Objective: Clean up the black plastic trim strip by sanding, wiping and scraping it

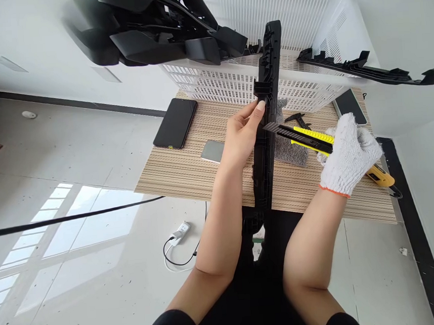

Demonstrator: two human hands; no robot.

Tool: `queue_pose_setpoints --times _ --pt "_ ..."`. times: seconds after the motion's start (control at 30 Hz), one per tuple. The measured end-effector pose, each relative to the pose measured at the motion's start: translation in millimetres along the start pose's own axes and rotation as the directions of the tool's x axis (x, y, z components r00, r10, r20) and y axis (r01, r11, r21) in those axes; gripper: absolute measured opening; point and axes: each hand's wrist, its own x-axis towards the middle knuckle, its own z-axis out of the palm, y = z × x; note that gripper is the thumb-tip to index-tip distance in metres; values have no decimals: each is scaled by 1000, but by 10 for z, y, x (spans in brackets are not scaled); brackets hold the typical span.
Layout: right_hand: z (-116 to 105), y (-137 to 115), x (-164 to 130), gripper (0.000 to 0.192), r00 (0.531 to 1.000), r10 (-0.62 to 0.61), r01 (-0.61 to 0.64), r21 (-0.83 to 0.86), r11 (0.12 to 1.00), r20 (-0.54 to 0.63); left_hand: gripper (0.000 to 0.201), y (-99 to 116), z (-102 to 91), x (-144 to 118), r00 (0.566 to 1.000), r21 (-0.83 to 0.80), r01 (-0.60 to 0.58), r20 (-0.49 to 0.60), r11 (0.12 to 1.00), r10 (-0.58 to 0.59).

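Trimming step: your left hand [242, 140] grips black trim strip [268, 124] upright, gloved right hand [348, 156] clutches yellow utility knife [304, 137], blade at strip edge. Next probably needs steady, light scrape.

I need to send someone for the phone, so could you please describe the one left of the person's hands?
Start at the striped wooden table below the white basket. Near its left edge, left of the bare left hand, lies the black phone. Unlike the small grey slab beside it, it is larger, dark and glossy.

A long black plastic trim strip [267, 114] stands upright, a yellow-black utility knife [304, 137] touching its edge.
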Motion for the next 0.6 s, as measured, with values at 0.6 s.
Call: queue_pose_setpoints --times 0.6 --pt "-28 8 14 39 1000 -6 6 -19 1000 -8 27 2 7 -10 1000 -16 13 -6 1000 -13"
